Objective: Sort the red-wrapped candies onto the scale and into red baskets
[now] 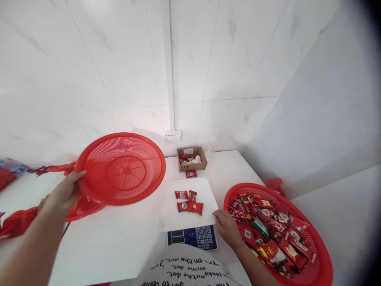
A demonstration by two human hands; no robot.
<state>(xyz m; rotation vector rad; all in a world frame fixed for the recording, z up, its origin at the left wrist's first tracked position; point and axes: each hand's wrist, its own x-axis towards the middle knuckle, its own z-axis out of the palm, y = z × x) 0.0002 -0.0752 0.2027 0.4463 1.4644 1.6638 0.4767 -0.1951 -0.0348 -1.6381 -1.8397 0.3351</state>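
My left hand (64, 192) grips the rim of a red plastic basket (127, 171), which is raised and tilted so that its bare inside shows. My right hand (226, 227) is closed on the right edge of a white tray (169, 218). Several red candy packets (195, 207) lie in the middle of this tray. Under its near edge shows the blue keypad of a scale (192, 237). Right of my right hand stands a big red basket (323, 254) heaped with wrapped candies, mostly red, one green.
A small cardboard box (193, 166) holding packets stands behind the tray, with one red packet (191, 174) before it. Another red basket (85, 208) sits below the raised one. Red bags (19, 222) lie at the left. A wall rises behind the white table (104, 246).
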